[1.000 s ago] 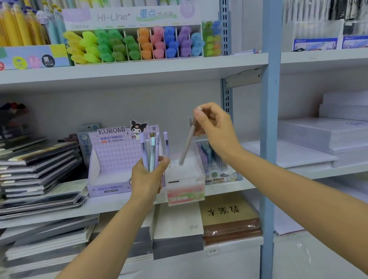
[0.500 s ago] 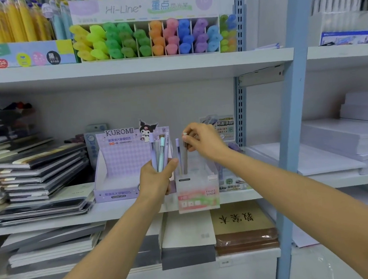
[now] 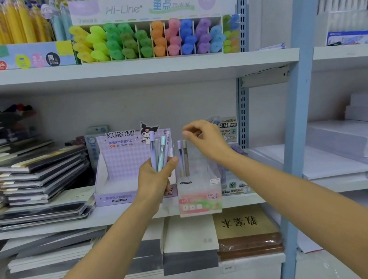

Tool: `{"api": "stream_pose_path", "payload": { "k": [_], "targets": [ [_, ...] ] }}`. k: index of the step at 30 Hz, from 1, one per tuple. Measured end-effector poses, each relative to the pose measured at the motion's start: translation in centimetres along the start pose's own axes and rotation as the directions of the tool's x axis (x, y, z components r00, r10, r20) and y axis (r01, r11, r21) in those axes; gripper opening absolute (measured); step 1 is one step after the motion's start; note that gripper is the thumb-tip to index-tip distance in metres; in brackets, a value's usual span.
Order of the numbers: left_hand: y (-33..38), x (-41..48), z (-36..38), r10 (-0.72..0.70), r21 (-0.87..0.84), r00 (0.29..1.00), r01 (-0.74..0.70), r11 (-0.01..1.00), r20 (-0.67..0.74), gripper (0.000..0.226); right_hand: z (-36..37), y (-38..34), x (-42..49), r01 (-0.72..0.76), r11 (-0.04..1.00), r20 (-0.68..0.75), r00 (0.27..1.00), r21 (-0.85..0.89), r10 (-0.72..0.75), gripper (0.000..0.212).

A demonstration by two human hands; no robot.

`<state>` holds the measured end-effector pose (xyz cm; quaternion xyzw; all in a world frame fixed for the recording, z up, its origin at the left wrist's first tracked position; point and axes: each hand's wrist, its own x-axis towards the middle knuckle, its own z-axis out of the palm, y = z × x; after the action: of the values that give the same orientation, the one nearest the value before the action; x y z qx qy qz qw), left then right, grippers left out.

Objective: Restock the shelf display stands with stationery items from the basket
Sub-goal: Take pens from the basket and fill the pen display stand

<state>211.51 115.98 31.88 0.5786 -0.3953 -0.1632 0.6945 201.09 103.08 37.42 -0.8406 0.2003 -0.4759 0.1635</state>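
The left grip (image 3: pixel 154 179) curls round a bundle of pens (image 3: pixel 158 150), upright before the Kuromi box (image 3: pixel 119 166). The right grip (image 3: pixel 206 137), loosely curled and holding nothing, hovers just above two pens (image 3: pixel 183 159) standing in the clear stand (image 3: pixel 199 195) on the shelf (image 3: pixel 53 224)

display box (image 3: pixel 200 200): frosted plastic | Kuromi stand (image 3: pixel 123 166): printed cardboard | pens (image 3: pixel 162 150): smooth plastic | shelf (image 3: pixel 107 76): matt painted metal
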Motion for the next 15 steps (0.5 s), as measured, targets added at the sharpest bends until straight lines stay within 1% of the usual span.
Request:
{"api": "stream_pose_path", "payload": {
  "k": [1, 3, 5, 6, 9, 12, 14, 15],
  "targets": [
    [0.2, 0.0, 0.0, 0.004, 0.001, 1.0, -0.004, 1.0, -0.005, 0.02, -0.3, -0.4, -0.2, -0.019, 0.992, 0.016, 1.0, 0.127, 0.017, 0.021],
    [0.5, -0.1, 0.1, 0.016, -0.003, 1.0, -0.016, 1.0, -0.003, 0.019, -0.9, -1.3, -0.5, -0.083, 0.923, 0.142, 0.989, 0.376, 0.031, 0.021],
    [1.0, -0.3, 0.4, 0.036, -0.009, 0.999, -0.036, 0.999, 0.026, 0.02, -1.1, -2.2, -0.8, -0.114, 0.872, 0.252, 0.968, 0.477, -0.011, 0.019],
    [1.2, -0.4, 0.5, 0.045, -0.01, 0.998, -0.045, 0.999, 0.048, 0.021, -1.1, -2.5, -0.9, -0.118, 0.858, 0.272, 0.962, 0.5, -0.025, 0.017],
    [1.7, -0.6, 0.4, 0.044, -0.01, 0.993, -0.043, 0.999, 0.111, 0.029, -1.5, -3.1, -0.9, -0.143, 0.805, 0.229, 0.973, 0.576, 0.009, 0.016],
    [2.2, -0.6, -0.4, 0.0, -0.065, 0.989, 0.009, 0.998, 0.145, 0.032, -2.6, -3.0, -0.8, -0.17, 0.737, 0.134, 0.985, 0.654, 0.109, 0.018],
    [2.4, -0.4, -0.9, -0.02, -0.147, 0.99, 0.04, 0.988, 0.139, 0.029, -3.4, -2.8, -0.9, -0.183, 0.699, 0.079, 0.981, 0.691, 0.179, 0.016],
    [2.6, -0.4, -1.1, -0.021, -0.218, 0.992, 0.049, 0.975, 0.126, 0.025, -3.8, -2.7, -1.1, -0.186, 0.684, 0.067, 0.978, 0.705, 0.198, 0.012]
  ]
}}
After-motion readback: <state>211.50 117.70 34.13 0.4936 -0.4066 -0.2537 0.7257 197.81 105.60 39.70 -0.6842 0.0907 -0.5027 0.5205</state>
